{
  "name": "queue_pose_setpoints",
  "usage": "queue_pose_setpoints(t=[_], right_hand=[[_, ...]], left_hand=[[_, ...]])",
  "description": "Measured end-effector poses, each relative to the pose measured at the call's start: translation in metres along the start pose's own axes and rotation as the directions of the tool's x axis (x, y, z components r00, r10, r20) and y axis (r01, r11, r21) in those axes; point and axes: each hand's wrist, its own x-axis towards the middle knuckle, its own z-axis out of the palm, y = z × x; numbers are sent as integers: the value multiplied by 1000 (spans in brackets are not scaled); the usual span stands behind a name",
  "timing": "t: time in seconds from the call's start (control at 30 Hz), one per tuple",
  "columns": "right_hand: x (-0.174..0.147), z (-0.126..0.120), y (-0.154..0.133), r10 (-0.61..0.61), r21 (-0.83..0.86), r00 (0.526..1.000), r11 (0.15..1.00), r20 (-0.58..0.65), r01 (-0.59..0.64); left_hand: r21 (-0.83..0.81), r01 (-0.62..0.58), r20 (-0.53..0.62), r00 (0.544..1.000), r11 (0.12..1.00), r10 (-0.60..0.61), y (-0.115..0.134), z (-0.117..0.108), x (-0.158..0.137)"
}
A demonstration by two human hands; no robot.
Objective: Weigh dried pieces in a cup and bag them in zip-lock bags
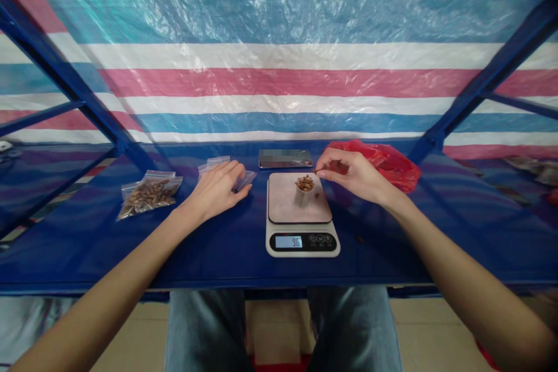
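Observation:
A white kitchen scale point(300, 215) stands on the blue table, its display reading 9.6. On its plate is a small cup point(304, 190) heaped with brown dried pieces point(305, 182); one loose bit lies beside the cup. My right hand point(349, 171) is closed in a pinch at the plate's far right corner, with what looks like a small brown dried piece at the fingertips. My left hand point(222, 186) rests, fingers stretched out, over clear zip bags point(246, 180), partly hiding them. Further left lies a filled zip bag point(150, 193) of similar brown pieces.
Behind my right hand sits a crumpled red plastic bag point(392, 165). A phone point(285, 158) lies just beyond the scale. Blue metal struts point(96, 116) slant up at both sides, and a striped plastic sheet point(279, 81) hangs at the back. A dark crumb point(360, 239) lies right of the scale.

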Motion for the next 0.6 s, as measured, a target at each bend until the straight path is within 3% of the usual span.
queue_pose_setpoints(t=[0.2, 0.33, 0.43, 0.6], right_hand=[[4, -6, -5, 63, 113, 995, 992, -71, -55], [8, -6, -19, 40, 117, 995, 993, -94, -29], [12, 0, -42, -8, 64, 997, 998, -78, 13], [34, 20, -84, -169, -37, 984, 985, 49, 171]], left_hand=[[36, -24, 48, 999, 999, 22, 2, 9, 16], [20, -6, 52, 999, 1000, 5, -3, 14, 14], [-32, 41, 47, 998, 999, -39, -4, 15, 14], [-27, 191, -9, 981, 981, -192, 10, 8, 22]])
